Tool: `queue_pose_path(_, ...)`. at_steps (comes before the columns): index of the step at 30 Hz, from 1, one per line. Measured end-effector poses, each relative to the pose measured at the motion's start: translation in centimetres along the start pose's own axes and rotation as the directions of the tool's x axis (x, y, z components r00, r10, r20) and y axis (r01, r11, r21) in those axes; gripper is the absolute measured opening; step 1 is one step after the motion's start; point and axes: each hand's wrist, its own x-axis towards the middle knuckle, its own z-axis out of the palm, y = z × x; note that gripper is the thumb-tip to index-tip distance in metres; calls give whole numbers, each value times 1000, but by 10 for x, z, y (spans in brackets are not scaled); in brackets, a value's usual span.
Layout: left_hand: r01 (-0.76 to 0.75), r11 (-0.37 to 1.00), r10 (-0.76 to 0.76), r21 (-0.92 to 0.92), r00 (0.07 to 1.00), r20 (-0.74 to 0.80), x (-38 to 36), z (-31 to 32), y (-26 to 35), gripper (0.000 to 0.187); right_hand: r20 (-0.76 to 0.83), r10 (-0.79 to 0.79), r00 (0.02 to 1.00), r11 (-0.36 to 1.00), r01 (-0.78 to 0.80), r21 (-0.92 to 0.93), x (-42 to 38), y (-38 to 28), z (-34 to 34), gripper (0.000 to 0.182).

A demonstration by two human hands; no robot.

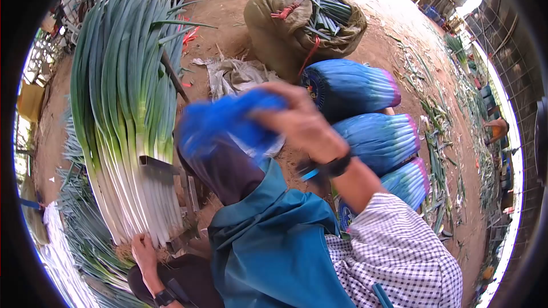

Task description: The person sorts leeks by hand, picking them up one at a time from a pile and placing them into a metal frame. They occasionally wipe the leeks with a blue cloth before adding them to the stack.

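Note:
A large bundle of leeks [128, 120] stands on the left, leaves up and white stalks down. At its root end, the curled fingers of my left hand [145, 254] are closed on the stalks. My right hand [299, 117] is raised mid-view and blurred by motion, closed on crumpled blue plastic [228, 120]. A dark metal bracket [157, 165] crosses the front of the leeks. Just right of my raised hand lie several leek bundles [374, 140] wrapped in blue plastic.
At the top, a sack [268, 28] holds leeks, with a red-handled knife [297, 1] on it. More loose leeks [85, 217] lie at the left. Leaf scraps [436, 159] litter the ground to the right. Teal cloth [274, 239] covers my front.

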Motion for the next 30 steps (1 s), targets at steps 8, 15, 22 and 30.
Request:
queue_pose_path(8,63,998,-61,-32,997,49,-1,-6,12,24,-81,-335,939,153,-30,-988,-224,176,-293,60)
queue_pose_path(15,54,998,-53,-9,995,85,1,-8,7,24,-708,595,380,584,-810,57,-317,222,-261,22)
queue_pose_path(22,76,997,-76,-33,997,-7,-27,-60,112,33,207,-285,936,-201,153,-968,-82,160,-230,31)
queue_pose_path(30,-77,370,-233,-926,957,-173,-127,-97,199,89,709,-304,637,928,367,68,34,-20,212,44)
